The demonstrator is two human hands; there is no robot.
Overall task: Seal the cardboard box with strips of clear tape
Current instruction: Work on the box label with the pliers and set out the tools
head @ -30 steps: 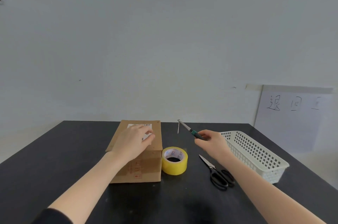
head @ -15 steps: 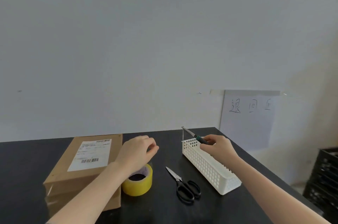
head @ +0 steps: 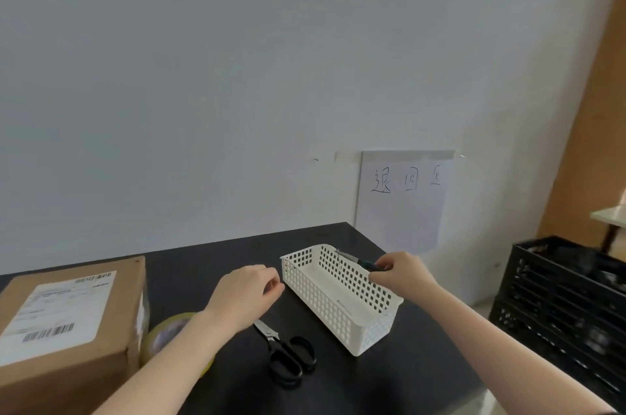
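Gripping a slim cutter [head: 359,260] in my right hand [head: 401,274], fingers curled round its dark handle. Metal tip points to 10 o'clock over the far end of the white basket [head: 325,309]. Left hand [head: 245,296] hovers loosely curled, holding nothing, just at the basket's 9 o'clock. Box [head: 67,330] sits on the table [head: 389,391] at my 8 o'clock, label up, top closed. Tape roll [head: 166,335] is just beside the box at its 3 o'clock, partly hidden by my left forearm. Scissors [head: 288,357] lie closed at 6 o'clock of the left hand, near the basket. Black crate [head: 559,296] stands off the table at 3 o'clock.
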